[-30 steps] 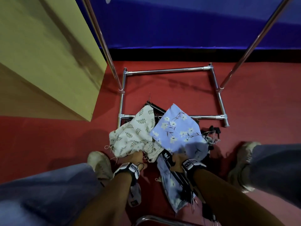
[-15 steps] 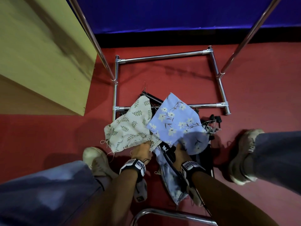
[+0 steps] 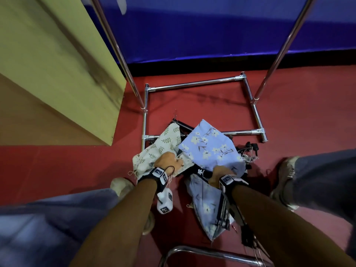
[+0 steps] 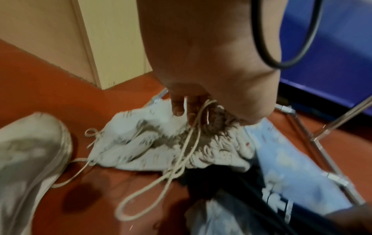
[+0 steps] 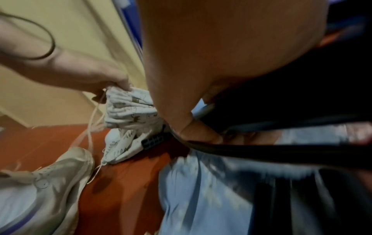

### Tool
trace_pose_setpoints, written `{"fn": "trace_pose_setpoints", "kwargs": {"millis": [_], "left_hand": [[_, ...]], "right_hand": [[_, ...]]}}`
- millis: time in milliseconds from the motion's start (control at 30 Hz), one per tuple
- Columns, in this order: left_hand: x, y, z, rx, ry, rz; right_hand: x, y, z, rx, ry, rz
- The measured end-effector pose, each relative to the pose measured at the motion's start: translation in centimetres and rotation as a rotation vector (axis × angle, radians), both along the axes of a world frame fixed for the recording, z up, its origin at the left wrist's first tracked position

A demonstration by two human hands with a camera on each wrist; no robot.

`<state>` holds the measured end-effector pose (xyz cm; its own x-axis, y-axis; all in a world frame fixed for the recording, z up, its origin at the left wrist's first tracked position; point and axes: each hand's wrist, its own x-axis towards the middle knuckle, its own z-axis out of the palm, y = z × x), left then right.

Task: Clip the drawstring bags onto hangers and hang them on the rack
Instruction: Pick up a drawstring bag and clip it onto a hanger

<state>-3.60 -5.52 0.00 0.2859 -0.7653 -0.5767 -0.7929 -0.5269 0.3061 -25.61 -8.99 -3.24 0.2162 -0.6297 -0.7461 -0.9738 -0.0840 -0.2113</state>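
My left hand (image 3: 167, 162) grips the gathered top of a cream leaf-print drawstring bag (image 3: 163, 143). In the left wrist view its fingers (image 4: 178, 108) pinch the bunched cloth (image 4: 153, 143), and the drawstrings (image 4: 161, 187) loop down to the floor. My right hand (image 3: 219, 172) grips a black clip hanger (image 3: 200, 171) with a white logo. The thumb (image 5: 197, 130) presses on the hanger bar (image 5: 261, 152), whose ridged clip (image 5: 154, 140) sits beside the cream bag (image 5: 130, 111). A blue floral bag (image 3: 208, 147) spreads beyond that hand.
The chrome rack base (image 3: 192, 86) lies on the red floor ahead, with two uprights (image 3: 123, 60) rising from it. More black hangers (image 3: 248, 151) are piled at the right. Another blue bag (image 3: 206, 207) lies under my right forearm. My shoes (image 3: 121, 186) flank the pile; a yellow panel (image 3: 57, 64) stands left.
Both hands have shifted a little forward toward the rack base with the bags. My left hand now sits further onto the cream bag's bunched top. The head view has tilted.
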Motion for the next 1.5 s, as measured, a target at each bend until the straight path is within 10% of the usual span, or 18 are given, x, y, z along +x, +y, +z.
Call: {"fn": "trace_pose_setpoints", "kwargs": {"millis": [333,633,933,1133,1500], "left_hand": [[1.2,-2.8,12.5,-0.245,-0.011,-0.091],[3.9,-3.3,21.9,-0.518,0.137,0.026],[4.0,-2.8,23.2,-0.523,0.504,0.479],[3.8,-2.9,23.8,-0.417,0.356,0.467],[6.1,-2.7,26.5,-0.966,0.171,0.527]], "right_hand": [[0.4,-2.6,13.5,-0.449,0.238,0.654],[-1.5,-4.9,23.2,-0.642,0.138,0.571],[-4.2,-4.6,21.3,-0.469,-0.042,0.214],[-5.6,-3.9,16.6,-0.201,-0.235,-0.134],[-6.3,-4.6,13.2,-0.275,-0.042,0.074]]}}
